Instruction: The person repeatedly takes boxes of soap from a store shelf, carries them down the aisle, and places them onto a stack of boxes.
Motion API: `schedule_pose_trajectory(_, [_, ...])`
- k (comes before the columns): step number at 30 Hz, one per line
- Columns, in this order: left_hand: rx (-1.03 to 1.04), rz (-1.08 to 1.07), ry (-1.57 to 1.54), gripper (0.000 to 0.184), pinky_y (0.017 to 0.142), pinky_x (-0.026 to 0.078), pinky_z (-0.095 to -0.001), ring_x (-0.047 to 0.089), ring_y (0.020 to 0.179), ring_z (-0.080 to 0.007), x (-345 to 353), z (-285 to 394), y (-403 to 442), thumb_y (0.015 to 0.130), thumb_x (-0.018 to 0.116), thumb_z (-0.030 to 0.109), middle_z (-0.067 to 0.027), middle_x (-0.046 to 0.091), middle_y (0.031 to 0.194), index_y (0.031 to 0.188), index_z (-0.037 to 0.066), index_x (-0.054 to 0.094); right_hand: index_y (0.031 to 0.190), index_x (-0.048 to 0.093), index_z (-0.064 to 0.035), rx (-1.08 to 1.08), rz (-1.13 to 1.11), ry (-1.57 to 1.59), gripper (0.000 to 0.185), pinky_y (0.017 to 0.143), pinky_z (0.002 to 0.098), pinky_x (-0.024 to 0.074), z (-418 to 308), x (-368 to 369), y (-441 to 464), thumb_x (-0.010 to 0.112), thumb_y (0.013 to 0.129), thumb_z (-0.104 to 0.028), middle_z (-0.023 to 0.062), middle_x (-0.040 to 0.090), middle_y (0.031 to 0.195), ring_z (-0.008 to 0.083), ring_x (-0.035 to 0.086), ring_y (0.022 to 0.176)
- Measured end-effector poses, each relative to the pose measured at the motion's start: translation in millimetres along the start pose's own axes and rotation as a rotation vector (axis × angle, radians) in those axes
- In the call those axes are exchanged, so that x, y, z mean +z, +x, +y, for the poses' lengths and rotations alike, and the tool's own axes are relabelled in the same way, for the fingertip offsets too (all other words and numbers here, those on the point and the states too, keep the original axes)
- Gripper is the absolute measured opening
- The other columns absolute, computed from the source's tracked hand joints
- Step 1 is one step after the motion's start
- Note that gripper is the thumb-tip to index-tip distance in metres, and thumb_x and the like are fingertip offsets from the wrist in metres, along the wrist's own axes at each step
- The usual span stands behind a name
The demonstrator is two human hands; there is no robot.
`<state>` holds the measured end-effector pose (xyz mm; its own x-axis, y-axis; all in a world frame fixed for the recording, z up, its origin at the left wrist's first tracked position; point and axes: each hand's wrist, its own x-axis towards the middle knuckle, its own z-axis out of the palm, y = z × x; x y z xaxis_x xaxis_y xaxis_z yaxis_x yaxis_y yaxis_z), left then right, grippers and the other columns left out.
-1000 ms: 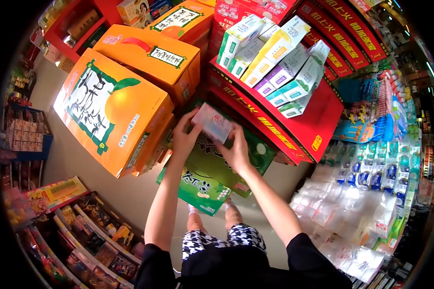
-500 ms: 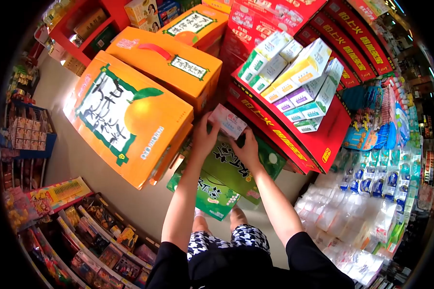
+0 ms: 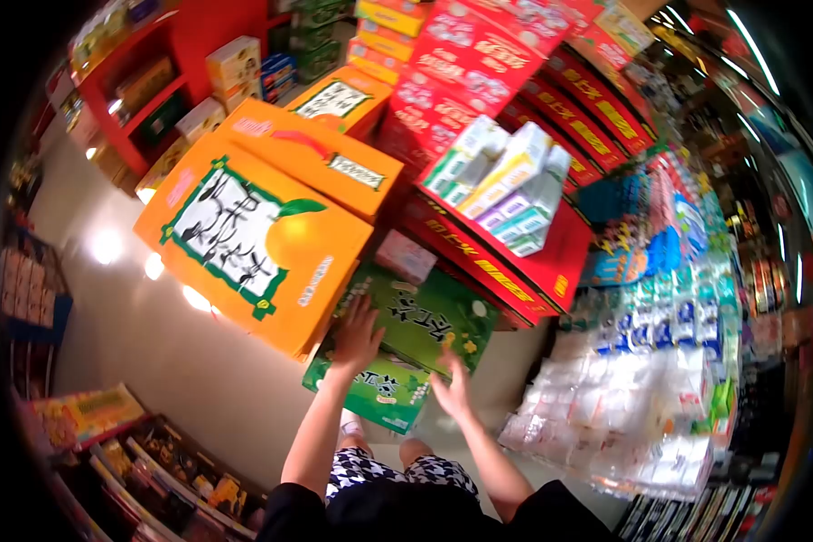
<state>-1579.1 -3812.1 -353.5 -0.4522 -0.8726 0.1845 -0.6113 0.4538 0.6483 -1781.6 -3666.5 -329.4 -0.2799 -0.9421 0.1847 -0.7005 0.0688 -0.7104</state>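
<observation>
A small pale pink box (image 3: 406, 256) lies at the far end of a green carton with dark lettering (image 3: 415, 307). My left hand (image 3: 358, 334) is over the left side of this carton, fingers stretched out and holding nothing; whether it touches the surface I cannot tell. My right hand (image 3: 453, 384) is by the carton's near right edge, slightly blurred, fingers apart with nothing in them. A second green carton (image 3: 370, 384) is nearer to my legs, its top partly covered by the first one and my left arm.
Large orange cartons (image 3: 253, 235) stand to the left. At the right, a red carton (image 3: 560, 262) carries several small white boxes (image 3: 506, 181). Plastic-wrapped packs (image 3: 614, 388) lie further right. Low shelves (image 3: 163, 479) of packets line the lower left.
Both hands have let go of the small pink box, which now rests on the green carton. They have drawn back toward my body and opened. The view has shifted.
</observation>
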Motion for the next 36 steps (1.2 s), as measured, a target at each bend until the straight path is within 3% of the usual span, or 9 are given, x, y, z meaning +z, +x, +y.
schedule_pose_trajectory(3, [0.027,-0.006,0.078,0.047,0.109,0.029,-0.0464,0.032,0.133,-0.0401,1,1,3,0.081,0.064,0.02,-0.0228,0.04,0.139,0.121,-0.001,0.05,0.1,0.057,-0.0034,0.335,-0.095,0.445,0.019,0.089,0.0309,0.0465,-2,-17,-95,0.063,0.083,-0.007,0.0083,0.063,0.108,0.0173,0.059,0.101])
schedule_pose_trajectory(5, [0.027,0.003,0.077,0.046,0.109,0.028,-0.0473,0.032,0.133,-0.0389,0,10,1,0.082,0.065,0.019,-0.0225,0.039,0.14,0.12,-0.001,0.05,0.093,0.062,-0.0026,0.318,-0.118,0.289,0.011,0.077,0.0281,0.0503,-26,-43,-134,0.064,0.084,-0.009,0.0079,0.068,0.09,0.0131,0.064,0.086])
schedule_pose_trajectory(7, [-0.003,0.111,0.019,0.042,0.109,0.028,-0.0468,0.034,0.131,-0.0385,17,7,-11,0.083,0.063,0.016,-0.0227,0.04,0.138,0.12,-0.001,0.05,0.092,0.063,-0.0018,0.428,-0.202,0.361,0.009,0.082,0.0278,0.0488,-24,-51,-171,0.062,0.087,-0.01,0.0058,0.067,0.09,0.0113,0.062,0.088])
schedule_pose_trajectory(13, [0.061,0.094,-0.165,0.011,0.072,0.045,-0.044,0.054,0.082,-0.0397,5,91,-88,0.085,0.058,0.01,-0.0192,0.058,0.085,0.09,0.0,0.058,0.094,0.062,-0.0023,0.32,0.035,0.307,0.013,0.077,0.0305,0.0527,-53,-121,-202,0.063,0.086,-0.013,0.0114,0.068,0.089,0.0207,0.068,0.084])
schedule_pose_trajectory(15, [-0.044,-0.061,-0.171,0.012,0.065,0.048,-0.0401,0.06,0.072,-0.0331,27,116,-122,0.086,0.057,0.011,-0.0156,0.061,0.074,0.084,0.0,0.061,0.093,0.062,-0.0023,0.32,0.162,0.309,0.012,0.076,0.0302,0.0529,-61,-152,-218,0.063,0.086,-0.013,0.0112,0.068,0.088,0.0199,0.068,0.084])
schedule_pose_trajectory(17, [-0.112,-0.143,-0.433,0.016,0.06,0.049,-0.0348,0.063,0.063,-0.0251,39,167,-151,0.087,0.056,0.013,-0.0144,0.063,0.068,0.082,0.0,0.064,0.092,0.063,-0.0028,0.331,0.302,0.336,0.011,0.075,0.0295,0.053,-51,-172,-250,0.063,0.086,-0.012,0.01,0.068,0.086,0.0191,0.068,0.082])
schedule_pose_trajectory(23, [0.223,-0.565,-0.487,0.019,0.068,0.053,-0.0286,0.068,0.072,-0.0172,36,316,-196,0.09,0.055,0.013,-0.0118,0.069,0.077,0.091,-0.002,0.066,0.092,0.065,-0.0029,0.535,0.643,0.431,0.013,0.073,0.0276,0.0523,-17,-209,-368,0.064,0.086,-0.015,0.0061,0.069,0.082,0.0163,0.068,0.079])
schedule_pose_trajectory(30, [0.257,-0.791,-0.627,0.019,0.068,0.052,-0.0253,0.066,0.071,-0.0129,73,420,-267,0.092,0.056,0.013,-0.0086,0.069,0.077,0.092,-0.004,0.064,0.094,0.065,-0.0003,0.71,0.895,0.477,0.015,0.075,0.028,0.0518,-47,-253,-497,0.062,0.087,-0.013,0.0082,0.07,0.083,0.0141,0.068,0.081])
schedule_pose_trajectory(36, [0.307,-1.068,-0.692,0.021,0.071,0.051,-0.0271,0.067,0.077,-0.0168,118,493,-367,0.093,0.054,0.014,-0.0108,0.069,0.081,0.091,-0.005,0.064,0.093,0.065,-0.0019,0.817,1.12,0.371,0.016,0.074,0.0288,0.0523,-44,-285,-617,0.063,0.086,-0.015,0.0069,0.07,0.081,0.0146,0.067,0.077])
